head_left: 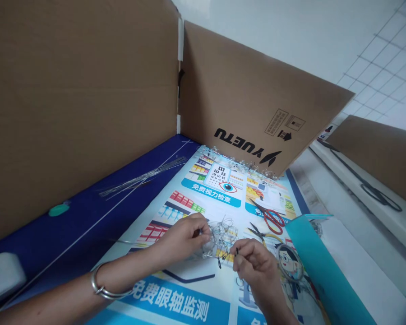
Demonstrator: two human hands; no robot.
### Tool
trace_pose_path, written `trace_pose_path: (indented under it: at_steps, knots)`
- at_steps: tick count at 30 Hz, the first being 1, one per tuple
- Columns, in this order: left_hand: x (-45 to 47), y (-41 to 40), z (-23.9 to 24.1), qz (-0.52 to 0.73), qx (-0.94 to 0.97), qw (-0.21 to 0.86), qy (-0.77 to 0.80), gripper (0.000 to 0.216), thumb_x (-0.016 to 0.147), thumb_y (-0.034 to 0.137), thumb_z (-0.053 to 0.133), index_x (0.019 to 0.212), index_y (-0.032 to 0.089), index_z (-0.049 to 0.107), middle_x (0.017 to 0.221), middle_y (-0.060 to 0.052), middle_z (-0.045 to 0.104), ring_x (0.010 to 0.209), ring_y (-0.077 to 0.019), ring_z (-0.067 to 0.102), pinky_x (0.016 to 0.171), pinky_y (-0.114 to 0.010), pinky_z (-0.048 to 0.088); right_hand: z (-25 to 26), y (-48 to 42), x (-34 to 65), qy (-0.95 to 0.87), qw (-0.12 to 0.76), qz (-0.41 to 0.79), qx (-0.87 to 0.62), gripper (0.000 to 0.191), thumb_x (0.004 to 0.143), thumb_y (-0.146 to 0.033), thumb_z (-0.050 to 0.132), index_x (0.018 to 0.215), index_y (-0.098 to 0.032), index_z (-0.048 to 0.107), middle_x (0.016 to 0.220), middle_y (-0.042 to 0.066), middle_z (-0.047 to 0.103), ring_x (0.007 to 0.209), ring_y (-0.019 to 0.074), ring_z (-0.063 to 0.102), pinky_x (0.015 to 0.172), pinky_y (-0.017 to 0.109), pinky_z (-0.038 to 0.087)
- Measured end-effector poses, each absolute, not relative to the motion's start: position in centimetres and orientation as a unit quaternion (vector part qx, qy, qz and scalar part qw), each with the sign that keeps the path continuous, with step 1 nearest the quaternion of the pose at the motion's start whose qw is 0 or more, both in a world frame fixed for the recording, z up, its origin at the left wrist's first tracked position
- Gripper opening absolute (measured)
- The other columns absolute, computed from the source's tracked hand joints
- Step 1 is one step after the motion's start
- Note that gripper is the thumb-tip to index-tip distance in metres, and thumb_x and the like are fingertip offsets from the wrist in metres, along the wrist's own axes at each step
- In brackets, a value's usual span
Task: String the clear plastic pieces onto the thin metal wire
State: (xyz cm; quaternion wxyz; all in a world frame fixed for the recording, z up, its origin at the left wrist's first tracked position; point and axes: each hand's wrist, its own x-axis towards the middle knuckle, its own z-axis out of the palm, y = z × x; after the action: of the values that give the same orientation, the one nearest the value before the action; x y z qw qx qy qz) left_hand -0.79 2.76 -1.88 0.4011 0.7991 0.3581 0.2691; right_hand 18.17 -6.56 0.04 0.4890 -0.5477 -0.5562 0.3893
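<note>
A loose tangle of thin wire (227, 232) lies on the printed poster sheet (176, 289) between my hands. Thumb and fingers of my left hand (189, 234) are pinched together at the tangle's left edge, on the wire. On the tangle's right side, my right hand (257, 266) is closed in a pinch around a small black piece (237, 252). Another black looped end (219, 262) hangs out at the front of the tangle. Just beyond my right hand lie yellow-handled pliers (264, 234) and red-handled scissors (273, 222), the scissors with blades apart.
Cardboard panels (230, 99) wall the left and back. Small clear and black wire pieces (246, 166) line the back panel's foot. Straight wires (145, 176) lie on the blue surface at left. A teal box side (328, 271) and a round disc (290, 262) stand right.
</note>
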Motion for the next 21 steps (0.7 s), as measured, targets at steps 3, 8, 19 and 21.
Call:
trace_pose_path:
  at_steps: [3,8,19,21]
  knots:
    - [-0.7,2.6,-2.0,0.267,0.801,0.400,0.358,0.009,0.077,0.016,0.053,0.069,0.016,0.057,0.074,0.000,0.055,0.066,-0.0123,0.050,0.059,-0.022,0.036,-0.3,-6.7,18.0,-0.477,0.511,0.470,-0.538,0.015,0.066,-0.010,0.057,0.059,-0.017,0.045,0.073,0.001,0.058,0.043,0.0052,0.045,0.035,0.016,0.033]
    - [-0.6,2.4,-2.2,0.267,0.800,0.390,0.369,0.008,0.077,0.019,0.055,0.069,0.016,0.057,0.072,0.001,0.054,0.067,-0.0130,0.050,0.060,-0.022,0.036,-0.5,-6.8,18.0,-0.474,0.487,0.505,-0.532,0.014,0.069,-0.014,0.058,0.067,-0.019,0.046,0.066,-0.003,0.054,0.041,0.0047,0.042,0.037,0.017,0.036]
    - [-0.3,1.5,-1.5,0.268,0.807,0.375,0.369,0.009,0.078,0.018,0.055,0.069,0.018,0.055,0.074,0.001,0.054,0.074,-0.0149,0.052,0.065,-0.024,0.037,-0.7,-6.9,17.5,-0.753,0.352,0.084,-0.550,0.027,0.080,-0.011,0.047,0.104,-0.016,0.057,0.094,0.010,0.055,0.089,0.0206,0.054,0.075,0.035,0.048]
    - [-0.3,1.2,-1.4,0.268,0.809,0.370,0.369,0.008,0.078,0.017,0.055,0.070,0.018,0.055,0.074,0.001,0.054,0.072,-0.0146,0.051,0.063,-0.023,0.037,-1.0,-6.9,16.9,-0.770,0.310,0.035,-0.556,0.030,0.078,-0.012,0.051,0.108,-0.015,0.054,0.100,0.012,0.053,0.094,0.0233,0.052,0.078,0.038,0.048]
